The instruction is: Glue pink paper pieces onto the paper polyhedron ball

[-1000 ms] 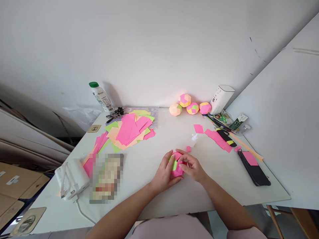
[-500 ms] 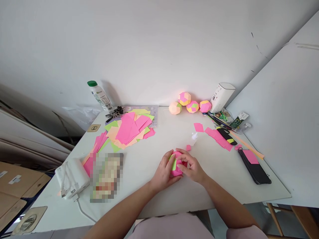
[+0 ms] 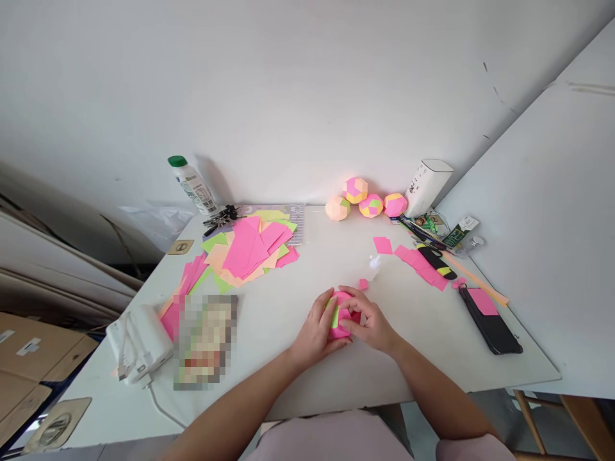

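A pink and green paper ball (image 3: 342,315) made of flat facets sits between my two hands, just over the front part of the table. My left hand (image 3: 314,325) is closed round its left side, fingers on top and thumb below. On the right, my right hand (image 3: 372,322) pinches the ball's upper and right facets with thumb and fingers. Parts of the ball are hidden behind my fingers. A small pink paper piece (image 3: 364,283) lies right behind the hands, near a small white-tipped bottle (image 3: 375,263).
Several finished paper balls (image 3: 355,190) rest against the wall. Coloured paper sheets (image 3: 250,250) are heaped at the left, with a bottle (image 3: 192,184) and keys (image 3: 223,216) behind. Scissors (image 3: 436,261), a black pouch (image 3: 492,323) and a white power strip (image 3: 139,342) lie on the table (image 3: 273,333).
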`<action>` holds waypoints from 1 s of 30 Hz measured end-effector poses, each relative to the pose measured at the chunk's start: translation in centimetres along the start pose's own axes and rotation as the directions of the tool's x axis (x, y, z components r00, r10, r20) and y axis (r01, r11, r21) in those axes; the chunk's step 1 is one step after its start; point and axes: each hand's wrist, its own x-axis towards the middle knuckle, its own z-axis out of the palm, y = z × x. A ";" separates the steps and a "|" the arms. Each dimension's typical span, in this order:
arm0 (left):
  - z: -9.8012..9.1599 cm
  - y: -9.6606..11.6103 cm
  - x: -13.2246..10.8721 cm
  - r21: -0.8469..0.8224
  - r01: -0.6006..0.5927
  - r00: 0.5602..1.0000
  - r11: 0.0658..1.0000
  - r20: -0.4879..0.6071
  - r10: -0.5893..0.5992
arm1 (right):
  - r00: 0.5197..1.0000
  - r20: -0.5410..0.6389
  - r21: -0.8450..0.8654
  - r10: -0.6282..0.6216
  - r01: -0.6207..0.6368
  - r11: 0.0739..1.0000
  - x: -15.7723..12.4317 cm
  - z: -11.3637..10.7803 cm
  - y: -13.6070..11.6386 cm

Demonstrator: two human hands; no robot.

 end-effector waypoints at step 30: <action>-0.6 -0.5 0.1 -0.073 0.050 0.998 0.996 0.028 -0.048 | 0.997 -0.072 0.099 -0.007 0.014 0.995 -0.3 0.4 0.8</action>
